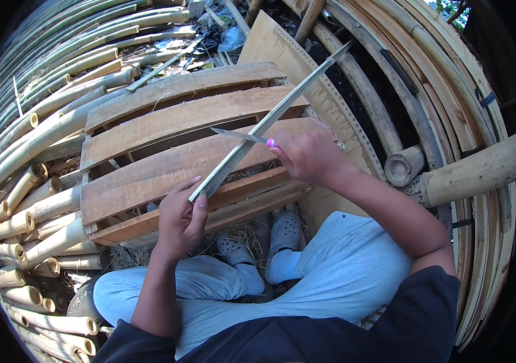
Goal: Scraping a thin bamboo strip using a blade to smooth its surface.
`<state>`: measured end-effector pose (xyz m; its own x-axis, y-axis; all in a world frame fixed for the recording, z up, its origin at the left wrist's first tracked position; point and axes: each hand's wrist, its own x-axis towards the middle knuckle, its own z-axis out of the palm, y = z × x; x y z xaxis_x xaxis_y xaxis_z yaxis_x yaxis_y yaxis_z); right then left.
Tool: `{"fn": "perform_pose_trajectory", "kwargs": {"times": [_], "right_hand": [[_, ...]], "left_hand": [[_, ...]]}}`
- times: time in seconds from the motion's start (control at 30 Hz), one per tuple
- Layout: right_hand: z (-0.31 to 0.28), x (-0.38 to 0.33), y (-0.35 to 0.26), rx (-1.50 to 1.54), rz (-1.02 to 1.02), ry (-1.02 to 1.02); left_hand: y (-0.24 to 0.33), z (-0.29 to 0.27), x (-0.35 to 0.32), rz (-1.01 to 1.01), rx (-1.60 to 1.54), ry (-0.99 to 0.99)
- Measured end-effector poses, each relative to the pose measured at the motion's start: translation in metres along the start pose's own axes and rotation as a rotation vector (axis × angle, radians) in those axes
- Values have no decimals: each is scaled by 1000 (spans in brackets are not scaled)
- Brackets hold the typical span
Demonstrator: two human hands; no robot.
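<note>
Over the left half of the worktop (pixel 131 152) the way is open above the slats, though stacked bamboo poles (pixel 58 204) crowd the left edge. The bamboo strip (pixel 227 164), crossed by the knife (pixel 232 133), slants from the near edge out past the right edge, barring a straight pass; a tan board (pixel 335 109) takes up room beyond that edge.

- Low slatted wooden stand (pixel 128 186), its broad planks separated by gaps
- Littered ground (pixel 128 259) with straw-like shavings (pixel 246 232) and grey clogs (pixel 233 249) before the stand, bamboo poles (pixel 58 209) to its left
</note>
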<state>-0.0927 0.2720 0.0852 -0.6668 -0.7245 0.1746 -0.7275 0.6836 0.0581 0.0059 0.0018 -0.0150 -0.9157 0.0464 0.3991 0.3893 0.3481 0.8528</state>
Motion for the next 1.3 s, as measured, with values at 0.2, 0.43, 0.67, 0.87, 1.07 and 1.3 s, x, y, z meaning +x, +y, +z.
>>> {"fn": "perform_pose_trajectory", "kwargs": {"times": [0.2,0.43,0.67,0.87,1.07,1.3], "right_hand": [[5,14,36,-34,355,25],[7,7,73,-68,305,90],[11,3,26,5,24,56],[10,9,64,-102,368,80],[15,15,48,30,213,79],[25,8,1,15,-38,76]], "left_hand": [[0,-2,1,-70,-83,-22],[-1,1,5,-6,-29,-38],[-1,-3,1,51,44,-31],[0,-4,4,12,-56,-60],[3,-3,6,19,-13,-76],[5,-7,5,66,30,-64]]}}
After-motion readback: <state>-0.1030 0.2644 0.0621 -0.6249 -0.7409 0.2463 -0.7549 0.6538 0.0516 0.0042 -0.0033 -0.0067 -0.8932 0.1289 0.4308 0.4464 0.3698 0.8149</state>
